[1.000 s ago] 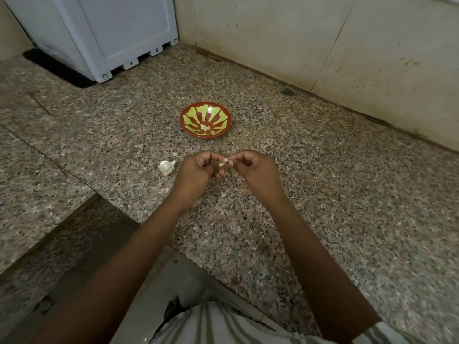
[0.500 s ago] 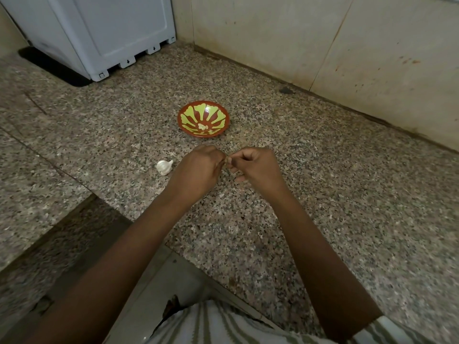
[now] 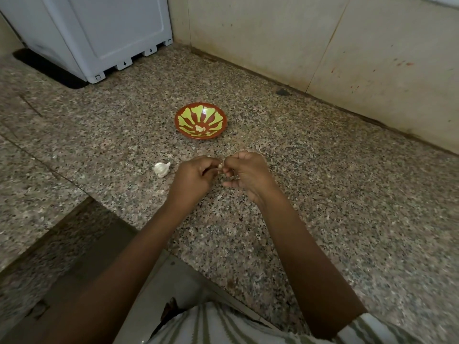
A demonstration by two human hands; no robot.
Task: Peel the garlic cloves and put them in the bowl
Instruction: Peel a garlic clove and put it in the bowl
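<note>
Granite counter [image 3: 335, 194], mid-peel as I read it: left hand [image 3: 192, 178] and right hand [image 3: 248, 177] both pinching one garlic clove [image 3: 220, 166] (skin state unclear). Next: strip, drop in bowl [image 3: 176, 119] beyond; bulb [image 3: 161, 168] lies just left.

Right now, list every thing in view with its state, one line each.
left hand, pinches the garlic clove at its fingertips.
right hand, pinches the same clove from the other side.
garlic clove, held between both hands above the counter; peel state unclear.
bowl, upright on the counter, holds pale garlic pieces.
garlic bulb, lies on the counter, left of the left hand, apart from it.
</note>
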